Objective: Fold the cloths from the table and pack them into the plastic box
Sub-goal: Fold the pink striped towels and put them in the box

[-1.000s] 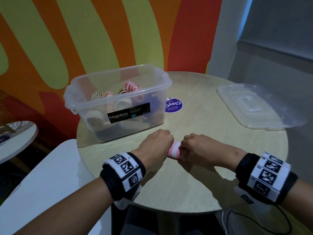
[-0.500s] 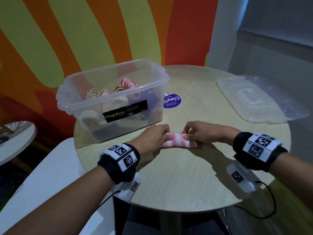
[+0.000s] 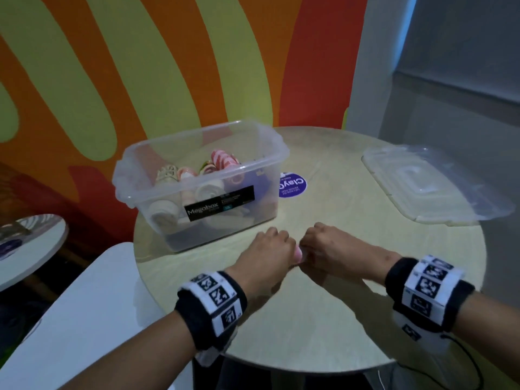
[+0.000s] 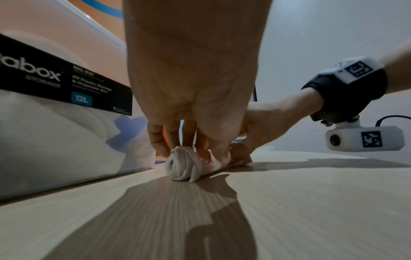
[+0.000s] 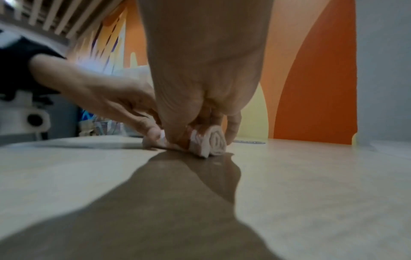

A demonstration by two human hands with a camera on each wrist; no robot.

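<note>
Both your left hand (image 3: 271,250) and right hand (image 3: 326,249) curl round the rolled cloth (image 4: 189,165) on the worktop (image 3: 323,319), its long axis left-right; plastic box (image 3: 202,181) just beyond, nearer your left.

A wall (image 3: 168,66) painted in wavy orange, green and red stripes fills the upper left of the frame. A clear plastic lid (image 3: 427,184) lies flat at the right. A round purple sticker (image 3: 292,185) sits centre frame. Part of a second round table (image 3: 31,249) shows at the left edge.
</note>
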